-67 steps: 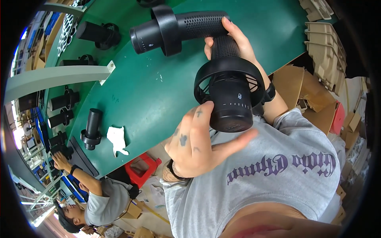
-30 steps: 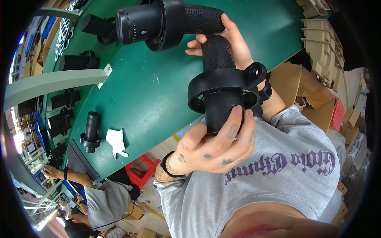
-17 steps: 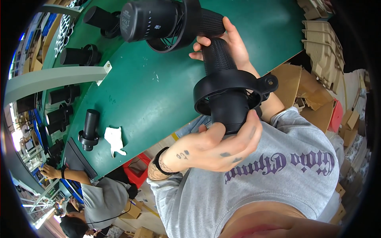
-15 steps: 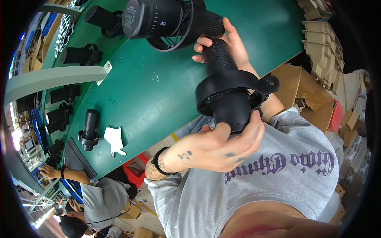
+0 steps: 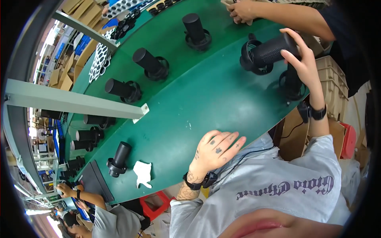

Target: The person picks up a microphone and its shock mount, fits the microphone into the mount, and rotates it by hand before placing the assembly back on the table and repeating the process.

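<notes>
- Your right hand [image 5: 302,59] was stretched out far over the green table [image 5: 198,103], wrist bent, fingers curled round the ribbed black cylinder [image 5: 270,50] of a ringed black part, pinching it near its free end.
- That part lay tilted, its ring end pointing away from your palm toward the table's middle, and hung just above a second ringed black part [image 5: 293,81] standing upright directly beneath your hand.
- Your right forearm ran back toward your body, a black wristband [image 5: 318,113] on the wrist.
- Your left hand [image 5: 216,148] held nothing: it lay flat, palm down, fingers spread, on the near edge of the table, well apart from the part you gripped.
- Beyond your right hand, another person's hands [image 5: 242,10] worked at the far side.
- Away to the left of your grip, more black cylinder parts [image 5: 150,63] stood in a row, and a white cloth [image 5: 143,173] lay near the table's edge.
</notes>
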A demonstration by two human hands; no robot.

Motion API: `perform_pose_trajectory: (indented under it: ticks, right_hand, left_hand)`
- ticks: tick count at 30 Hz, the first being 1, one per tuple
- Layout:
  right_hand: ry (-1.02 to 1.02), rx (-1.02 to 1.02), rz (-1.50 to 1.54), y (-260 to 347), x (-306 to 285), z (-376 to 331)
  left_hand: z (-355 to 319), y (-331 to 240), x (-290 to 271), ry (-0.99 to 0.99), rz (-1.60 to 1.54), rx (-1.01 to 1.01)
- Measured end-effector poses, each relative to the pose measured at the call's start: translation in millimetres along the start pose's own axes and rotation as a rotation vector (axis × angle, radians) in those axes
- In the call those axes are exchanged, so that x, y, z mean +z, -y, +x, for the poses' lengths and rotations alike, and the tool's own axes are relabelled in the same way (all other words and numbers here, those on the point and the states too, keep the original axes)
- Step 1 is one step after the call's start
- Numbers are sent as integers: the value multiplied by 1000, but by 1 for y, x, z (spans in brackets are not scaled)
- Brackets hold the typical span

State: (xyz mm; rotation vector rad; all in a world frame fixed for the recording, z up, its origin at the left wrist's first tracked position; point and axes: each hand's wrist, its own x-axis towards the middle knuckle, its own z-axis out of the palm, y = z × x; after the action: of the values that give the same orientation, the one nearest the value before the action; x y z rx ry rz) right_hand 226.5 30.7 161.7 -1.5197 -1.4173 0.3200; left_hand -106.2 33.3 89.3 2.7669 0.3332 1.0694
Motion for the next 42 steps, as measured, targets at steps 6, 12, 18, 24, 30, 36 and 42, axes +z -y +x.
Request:
perform_pose_trajectory:
  ticks: [6,12,18,24,30,36,42]
  right_hand:
    - [-2,18,-612,-47,5,46]
    - [-80,67,-691,-47,6,55]
    - [-401,-111,-252,-58,-13,14]
    - [-475,-218,1,-82,-8,3]
    - [-466,-278,-662,-47,-23,2]
    - [-270,-466,-86,34,50,19]
    - [-118,-409,-418,2,151,154]
  left_hand:
    - [-19,19,14,40,-48,-122]
    - [-24,29,19,-11,-67,-221]
    - [-26,33,26,-4,-110,-284]
    - [-33,36,24,-23,-89,-357]
    - [-29,40,27,-19,-111,-329]
    - [-48,37,23,-80,-100,-382]
    - [-56,39,32,-109,-154,-365]
